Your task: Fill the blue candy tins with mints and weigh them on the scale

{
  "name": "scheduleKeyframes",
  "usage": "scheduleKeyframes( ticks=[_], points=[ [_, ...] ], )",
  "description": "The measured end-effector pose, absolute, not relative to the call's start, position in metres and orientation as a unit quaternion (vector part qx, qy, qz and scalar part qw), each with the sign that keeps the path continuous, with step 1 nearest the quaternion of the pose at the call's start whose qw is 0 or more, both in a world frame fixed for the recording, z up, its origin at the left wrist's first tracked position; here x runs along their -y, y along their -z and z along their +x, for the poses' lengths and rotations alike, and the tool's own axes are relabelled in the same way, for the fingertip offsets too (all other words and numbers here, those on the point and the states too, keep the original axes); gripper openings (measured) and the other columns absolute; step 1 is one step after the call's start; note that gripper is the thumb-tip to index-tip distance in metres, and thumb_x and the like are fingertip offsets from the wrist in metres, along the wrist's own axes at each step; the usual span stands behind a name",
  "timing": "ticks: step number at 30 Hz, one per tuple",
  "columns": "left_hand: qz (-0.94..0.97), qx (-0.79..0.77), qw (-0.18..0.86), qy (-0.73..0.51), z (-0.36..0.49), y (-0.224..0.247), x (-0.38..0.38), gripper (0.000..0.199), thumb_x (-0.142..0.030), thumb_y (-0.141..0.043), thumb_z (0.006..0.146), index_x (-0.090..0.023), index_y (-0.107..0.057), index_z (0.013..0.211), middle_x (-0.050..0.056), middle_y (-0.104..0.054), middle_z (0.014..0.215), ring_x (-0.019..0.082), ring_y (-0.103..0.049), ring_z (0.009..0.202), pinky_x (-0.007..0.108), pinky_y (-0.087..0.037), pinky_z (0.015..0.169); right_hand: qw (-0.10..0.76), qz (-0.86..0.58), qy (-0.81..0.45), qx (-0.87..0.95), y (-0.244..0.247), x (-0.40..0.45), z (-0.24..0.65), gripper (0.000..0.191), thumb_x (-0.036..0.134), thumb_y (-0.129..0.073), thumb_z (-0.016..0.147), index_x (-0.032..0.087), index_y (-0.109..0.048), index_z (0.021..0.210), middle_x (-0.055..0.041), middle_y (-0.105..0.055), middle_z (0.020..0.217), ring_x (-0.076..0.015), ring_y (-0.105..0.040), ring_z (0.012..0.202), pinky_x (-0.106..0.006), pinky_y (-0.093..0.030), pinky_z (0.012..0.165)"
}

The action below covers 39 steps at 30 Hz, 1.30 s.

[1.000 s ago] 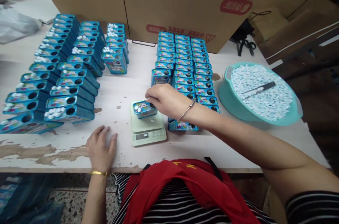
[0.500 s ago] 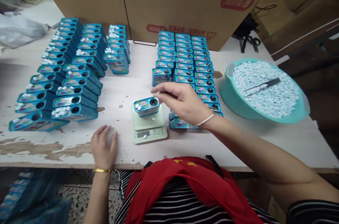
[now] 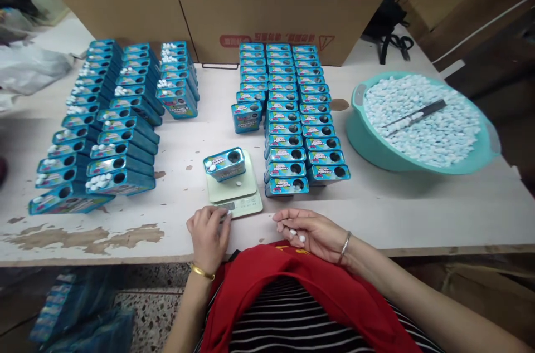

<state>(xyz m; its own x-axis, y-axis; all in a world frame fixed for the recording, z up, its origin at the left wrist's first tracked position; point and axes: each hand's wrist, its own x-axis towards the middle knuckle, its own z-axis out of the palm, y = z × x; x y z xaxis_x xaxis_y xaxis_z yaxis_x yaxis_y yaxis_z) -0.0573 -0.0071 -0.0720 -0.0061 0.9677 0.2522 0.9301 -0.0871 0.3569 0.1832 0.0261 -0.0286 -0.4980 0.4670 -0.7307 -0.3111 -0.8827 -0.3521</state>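
A blue candy tin (image 3: pixel 225 165) stands on the pale green kitchen scale (image 3: pixel 213 192), a few white candies on its top by the round hole. Another white candy (image 3: pixel 238 183) lies on the scale's platform. At the scale's front edge, my left hand (image 3: pixel 208 235) has its fingers curled, thumb and forefinger closed at a white candy over the display. My right hand (image 3: pixel 315 231) is turned palm up by the table's front edge, fingers curled around several loose white candies (image 3: pixel 297 235).
Rows of blue tins (image 3: pixel 286 155) stand right of the scale. More tins (image 3: pixel 121 180), many topped with candies, fill the left. A teal basin (image 3: pixel 371 147) of white candies holds a dark, tong-like tool (image 3: pixel 434 108). A large cardboard box (image 3: pixel 251 2) stands behind; black scissors (image 3: pixel 395 47) lie back right.
My right hand has drawn back from the tin to the table's front edge and turned palm up. My left hand has moved right, from the bare table to the scale's front.
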Motion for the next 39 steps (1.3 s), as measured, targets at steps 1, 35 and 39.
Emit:
scheduleKeyframes(
  ticks=[1, 35, 39],
  points=[
    [0.701, -0.675, 0.048, -0.225, -0.059, 0.072, 0.006, 0.013, -0.031, -0.055, 0.086, -0.022, -0.064, 0.088, 0.003, -0.06, 0.085, 0.017, -0.051, 0.081, 0.033, -0.029, 0.074, 0.228, -0.447, -0.86, 0.088, 0.032, -0.025, 0.185, 0.027, 0.017, -0.073, 0.066, 0.01, -0.064, 0.089, -0.0043, -0.06, 0.075, -0.0047, -0.049, 0.056, -0.015, -0.033, 0.046],
    [0.768, -0.544, -0.075, -0.329, -0.028, -0.006, -0.068, 0.022, -0.019, -0.062, 0.082, -0.017, -0.061, 0.103, 0.0, -0.06, 0.068, 0.011, -0.051, 0.061, 0.028, -0.034, 0.061, 0.162, -0.415, -0.882, 0.152, 0.059, -0.029, 0.162, 0.049, 0.052, -0.077, 0.063, 0.01, -0.065, 0.085, -0.0008, -0.059, 0.066, -0.0044, -0.047, 0.049, -0.016, -0.024, 0.039],
    [0.748, -0.568, -0.109, -0.327, -0.051, -0.016, -0.085, 0.031, -0.024, -0.065, 0.08, -0.02, -0.062, 0.11, 0.005, -0.063, 0.087, 0.016, -0.057, 0.081, 0.034, -0.039, 0.077, 0.169, -0.41, -0.882, 0.16, 0.062, -0.029, 0.165, 0.05, 0.054, -0.075, 0.064, 0.01, -0.064, 0.085, -0.0009, -0.059, 0.067, -0.0039, -0.046, 0.047, -0.016, -0.024, 0.038]
  ],
)
